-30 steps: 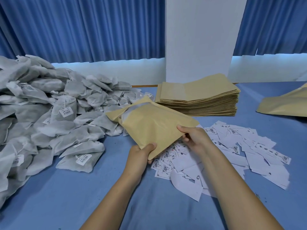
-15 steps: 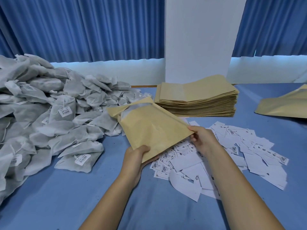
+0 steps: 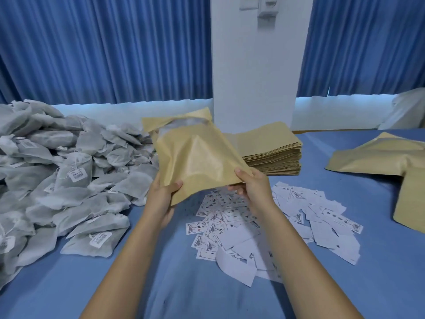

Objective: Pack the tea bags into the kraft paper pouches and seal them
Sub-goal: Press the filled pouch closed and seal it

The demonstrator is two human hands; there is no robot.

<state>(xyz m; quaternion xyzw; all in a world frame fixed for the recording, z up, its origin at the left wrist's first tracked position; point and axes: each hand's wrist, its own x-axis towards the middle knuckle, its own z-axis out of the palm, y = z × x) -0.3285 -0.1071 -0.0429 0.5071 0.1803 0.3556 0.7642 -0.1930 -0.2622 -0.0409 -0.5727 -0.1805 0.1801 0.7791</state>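
A kraft paper pouch (image 3: 195, 153) is held up above the blue table, its mouth open and pointing away and up, with a grey tea bag showing inside the opening. My left hand (image 3: 162, 194) grips its lower left corner, thumb on top. At the lower right edge, my right hand (image 3: 251, 184) pinches the pouch. A large heap of grey tea bags (image 3: 69, 171) with white tags covers the left of the table.
A stack of flat kraft pouches (image 3: 273, 150) lies behind the held pouch, against a white pillar. Filled pouches (image 3: 377, 157) lie at the right edge. Several white printed labels (image 3: 264, 222) are scattered under my hands on the blue cloth (image 3: 184, 291).
Both hands have raised the pouch from a low tilt over the labels to a steeper, higher pose, its mouth now pointing up and away. My view has tipped upward.
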